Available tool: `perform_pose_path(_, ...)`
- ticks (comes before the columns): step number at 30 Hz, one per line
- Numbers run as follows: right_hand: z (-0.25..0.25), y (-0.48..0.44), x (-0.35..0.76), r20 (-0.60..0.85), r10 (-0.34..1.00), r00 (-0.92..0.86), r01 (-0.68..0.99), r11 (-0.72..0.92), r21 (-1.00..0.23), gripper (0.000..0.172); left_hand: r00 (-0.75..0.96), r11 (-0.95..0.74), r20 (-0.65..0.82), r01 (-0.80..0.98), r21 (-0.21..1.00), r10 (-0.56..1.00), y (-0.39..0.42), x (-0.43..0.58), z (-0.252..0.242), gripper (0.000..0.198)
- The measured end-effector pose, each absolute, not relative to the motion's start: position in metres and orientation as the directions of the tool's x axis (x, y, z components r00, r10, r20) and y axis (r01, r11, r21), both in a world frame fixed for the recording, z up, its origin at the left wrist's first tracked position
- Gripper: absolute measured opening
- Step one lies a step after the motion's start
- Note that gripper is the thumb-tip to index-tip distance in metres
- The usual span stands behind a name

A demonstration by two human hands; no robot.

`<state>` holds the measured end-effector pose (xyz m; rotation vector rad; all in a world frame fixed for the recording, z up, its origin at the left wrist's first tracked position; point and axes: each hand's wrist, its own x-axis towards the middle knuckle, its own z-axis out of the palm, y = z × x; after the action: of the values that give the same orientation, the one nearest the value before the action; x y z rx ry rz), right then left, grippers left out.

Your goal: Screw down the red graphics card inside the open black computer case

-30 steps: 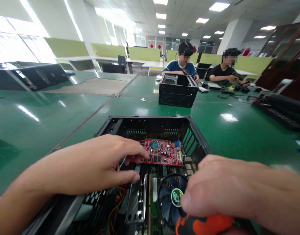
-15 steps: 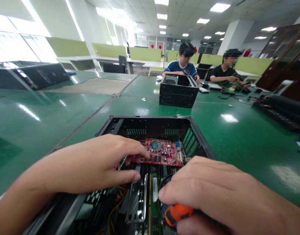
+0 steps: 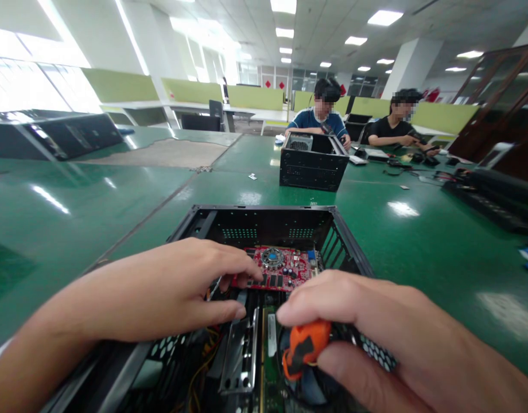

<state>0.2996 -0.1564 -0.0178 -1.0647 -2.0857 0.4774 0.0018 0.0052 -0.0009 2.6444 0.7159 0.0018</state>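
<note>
An open black computer case (image 3: 264, 213) lies on the green table in front of me. My left hand (image 3: 160, 292) reaches into it, fingers curled, fingertips touching the left edge of a red expansion card (image 3: 283, 267) that sits inside. My right hand (image 3: 376, 338) is closed round an orange and black screwdriver handle (image 3: 302, 346), held over the cooler fan (image 3: 307, 390), which is mostly hidden. A green motherboard with a memory slot (image 3: 270, 344) shows between my hands.
A second black case (image 3: 312, 162) stands further back, with two seated people behind it. Black panels (image 3: 496, 192) lie at the right, another dark case (image 3: 66, 135) at the far left. Small loose parts (image 3: 252, 176) lie on the table.
My right hand has moved left and up over the fan with the screwdriver, whose orange handle now shows between thumb and fingers. My left hand has stayed on the red card.
</note>
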Motion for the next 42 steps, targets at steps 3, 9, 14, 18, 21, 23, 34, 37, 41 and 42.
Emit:
perform_pose_path(3, -0.018, -0.150, 0.300, 0.518, 0.803, -0.296, 0.620, 0.574, -0.536, 0.033, 0.869, -0.787, -0.116, 0.487, 0.379, 0.481, 0.004, 0.002, 0.001, 0.032)
perform_pose_path(9, -0.022, -0.135, 0.300, 0.577, 0.750, -0.322, 0.639, 0.622, -0.452, 0.032, 0.868, -0.785, -0.103, 0.486, 0.384, 0.486, 0.004, 0.001, 0.001, 0.036)
perform_pose_path(14, -0.020, -0.133, 0.300, 0.553, 0.764, -0.332, 0.644, 0.612, -0.459, 0.033, 0.868, -0.783, -0.100, 0.484, 0.391, 0.487, 0.006, -0.001, -0.002, 0.036)
perform_pose_path(18, -0.018, -0.134, 0.299, 0.547, 0.762, -0.347, 0.645, 0.617, -0.450, 0.034, 0.868, -0.786, -0.098, 0.484, 0.385, 0.486, 0.005, 0.002, -0.001, 0.034)
perform_pose_path(21, -0.017, -0.135, 0.298, 0.552, 0.758, -0.348, 0.651, 0.619, -0.440, 0.034, 0.865, -0.787, -0.098, 0.490, 0.374, 0.492, 0.004, 0.003, 0.001, 0.034)
perform_pose_path(23, -0.018, -0.135, 0.298, 0.563, 0.752, -0.343, 0.646, 0.624, -0.440, 0.034, 0.865, -0.790, -0.101, 0.491, 0.368, 0.491, 0.004, 0.002, 0.002, 0.033)
perform_pose_path(34, -0.019, -0.132, 0.302, 0.537, 0.752, -0.382, 0.629, 0.637, -0.445, 0.041, 0.876, -0.798, -0.095, 0.472, 0.375, 0.474, 0.006, 0.001, -0.001, 0.031)
perform_pose_path(37, -0.015, -0.139, 0.312, 0.515, 0.779, -0.356, 0.671, 0.597, -0.440, 0.041, 0.867, -0.793, -0.102, 0.489, 0.363, 0.488, 0.006, 0.000, -0.001, 0.032)
perform_pose_path(41, -0.015, -0.152, 0.336, 0.561, 0.800, -0.212, 0.780, 0.485, -0.396, 0.036, 0.861, -0.795, -0.092, 0.498, 0.347, 0.499, 0.007, -0.002, -0.002, 0.034)
perform_pose_path(42, -0.016, -0.155, 0.342, 0.577, 0.792, -0.200, 0.797, 0.475, -0.375, 0.036, 0.862, -0.797, -0.096, 0.498, 0.343, 0.497, 0.006, -0.002, -0.002, 0.034)
